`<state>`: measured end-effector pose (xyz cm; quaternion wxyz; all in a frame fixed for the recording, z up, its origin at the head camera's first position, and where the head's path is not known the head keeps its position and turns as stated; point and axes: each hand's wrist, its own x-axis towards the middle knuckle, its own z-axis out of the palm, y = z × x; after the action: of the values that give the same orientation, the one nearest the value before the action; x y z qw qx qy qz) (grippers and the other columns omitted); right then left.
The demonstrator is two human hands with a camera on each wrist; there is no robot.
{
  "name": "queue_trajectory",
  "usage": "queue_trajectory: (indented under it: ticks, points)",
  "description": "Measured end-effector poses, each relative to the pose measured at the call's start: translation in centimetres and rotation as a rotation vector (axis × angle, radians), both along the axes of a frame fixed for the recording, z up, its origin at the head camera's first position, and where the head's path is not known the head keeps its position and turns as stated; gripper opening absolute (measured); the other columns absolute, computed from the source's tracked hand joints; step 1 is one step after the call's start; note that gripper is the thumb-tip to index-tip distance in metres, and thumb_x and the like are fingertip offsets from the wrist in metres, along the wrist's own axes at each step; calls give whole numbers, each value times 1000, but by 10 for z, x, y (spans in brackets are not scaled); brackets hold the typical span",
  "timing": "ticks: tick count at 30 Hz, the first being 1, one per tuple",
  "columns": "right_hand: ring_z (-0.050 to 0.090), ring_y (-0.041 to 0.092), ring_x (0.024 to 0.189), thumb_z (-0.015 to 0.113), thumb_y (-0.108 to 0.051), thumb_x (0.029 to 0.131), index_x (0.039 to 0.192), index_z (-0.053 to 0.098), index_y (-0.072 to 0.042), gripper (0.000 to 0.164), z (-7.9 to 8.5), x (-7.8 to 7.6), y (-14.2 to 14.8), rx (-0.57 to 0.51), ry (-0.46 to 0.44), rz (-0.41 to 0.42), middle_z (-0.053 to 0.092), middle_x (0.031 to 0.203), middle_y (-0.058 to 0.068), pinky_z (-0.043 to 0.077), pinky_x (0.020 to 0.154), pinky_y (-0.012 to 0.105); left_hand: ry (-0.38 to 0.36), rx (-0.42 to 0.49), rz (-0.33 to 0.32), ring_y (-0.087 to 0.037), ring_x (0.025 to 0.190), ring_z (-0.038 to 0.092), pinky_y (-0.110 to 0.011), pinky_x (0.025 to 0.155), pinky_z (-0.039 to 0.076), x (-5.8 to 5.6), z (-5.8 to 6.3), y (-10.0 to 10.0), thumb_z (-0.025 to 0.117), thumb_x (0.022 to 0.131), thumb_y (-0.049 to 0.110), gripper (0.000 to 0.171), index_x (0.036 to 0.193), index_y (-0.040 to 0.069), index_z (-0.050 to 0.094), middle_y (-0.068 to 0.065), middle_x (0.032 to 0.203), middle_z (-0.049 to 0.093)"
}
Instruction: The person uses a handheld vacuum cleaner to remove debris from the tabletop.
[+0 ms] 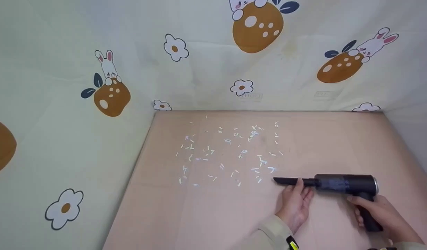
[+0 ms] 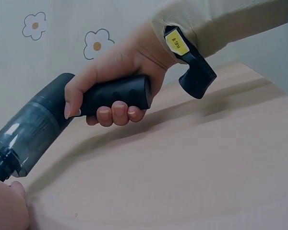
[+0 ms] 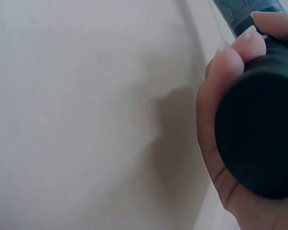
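A black handheld vacuum cleaner [image 1: 333, 184] with a clear dust cup [image 2: 26, 134] is held over the right part of the table. My right hand [image 1: 383, 211] grips its handle [image 2: 117, 93], the fingers wrapped around it. Up front my left hand [image 1: 295, 206] holds the slim nozzle [image 1: 286, 181], thumb across it and fingers behind. The nozzle tip points left, close to many small pale paper scraps [image 1: 243, 151] scattered over the tabletop. In the right wrist view the round handle end [image 3: 259, 136] fills the right side, with the curled right fingers beside it.
The pinkish-beige tabletop [image 1: 158, 215] runs back to a cloth backdrop [image 1: 206, 76] printed with rabbits, fruit and flowers. Another wall of the same cloth stands along the left edge. Dark wrist straps sit on both sleeves [image 1: 272, 234].
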<state>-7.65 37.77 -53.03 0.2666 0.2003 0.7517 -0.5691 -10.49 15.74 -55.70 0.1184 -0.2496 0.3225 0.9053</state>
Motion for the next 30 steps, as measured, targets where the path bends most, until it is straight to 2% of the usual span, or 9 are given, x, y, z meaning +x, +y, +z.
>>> queue_trajectory:
  ticks: [5,13,18,21,25,30]
  points:
    - [61,17,60,64,-38,99,103,56,-9,31,-2,-2,-5,-16,14,-13,62,71,0,60,61,35,-8,-5,-23,-29,114,61,-51,107,51,0,1,6,58,103,16,38,128,-9,45,-24,119,60]
    - [62,18,60,64,-37,99,101,58,-8,30,-3,-2,-9,36,29,-21,63,70,0,60,61,36,-33,17,-63,-26,109,65,-50,104,52,1,5,17,55,105,23,34,125,-5,51,-19,116,65]
    - [62,18,60,63,-37,99,97,58,-8,29,-4,-2,-11,42,32,-17,63,68,0,60,61,36,-47,47,-61,-40,120,61,-57,110,47,0,6,24,56,105,26,42,129,-8,49,-23,120,64]
    - [61,18,59,63,-36,99,98,57,-9,28,-5,-2,-12,20,34,-33,63,67,0,60,61,36,-58,64,-65,-43,125,58,-58,111,45,-1,8,25,59,103,31,51,132,-9,47,-23,122,64]
    - [61,18,58,63,-35,99,96,57,-9,27,-4,-1,-16,15,48,-43,62,67,-1,60,60,36,-68,65,-90,-39,124,60,-55,111,47,0,10,25,66,99,35,56,131,-7,49,-20,120,67]
    - [60,17,56,63,-33,98,85,59,-8,28,-2,1,-22,32,65,-46,62,64,-1,60,59,36,-41,29,-96,-29,114,67,-48,105,52,0,10,29,71,96,26,42,122,-3,56,-15,113,71]
